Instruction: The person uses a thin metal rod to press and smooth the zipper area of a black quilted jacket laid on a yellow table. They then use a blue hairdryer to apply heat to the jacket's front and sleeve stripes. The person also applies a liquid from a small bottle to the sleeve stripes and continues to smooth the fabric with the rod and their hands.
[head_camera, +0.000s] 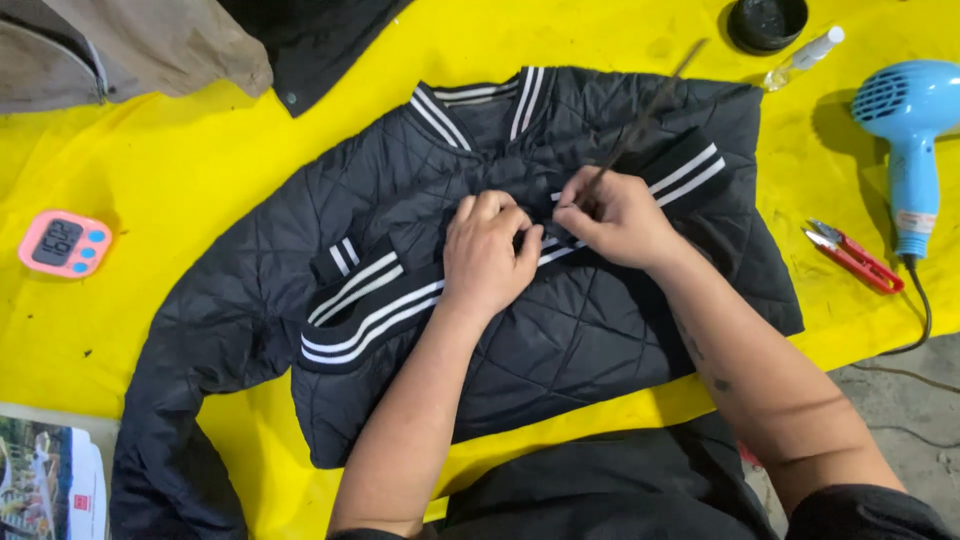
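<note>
Presently, I log these items on the yellow surface. Item one: a black quilted jacket with white-striped ribbed trim, laid flat across the middle of the surface, collar toward the far edge, one sleeve folded across the chest and the other trailing toward the near left corner. Item two: my left hand, knuckles up and fingers curled closed, pressing on the striped band at the jacket's centre. Item three: my right hand, just beside the left and nearly touching it, fingers pinched shut on a thin dark stick-like tool that slants up toward the far edge; I cannot tell what kind of tool it is. Item four: a blue hair dryer near the right edge, its cord running off the surface. Item five: red thread snips between the jacket and the dryer. Item six: a small clear spray bottle and a round black container at the far edge. Item seven: a pink digital timer near the left edge. Item eight: a beige garment at the far left corner.
</note>
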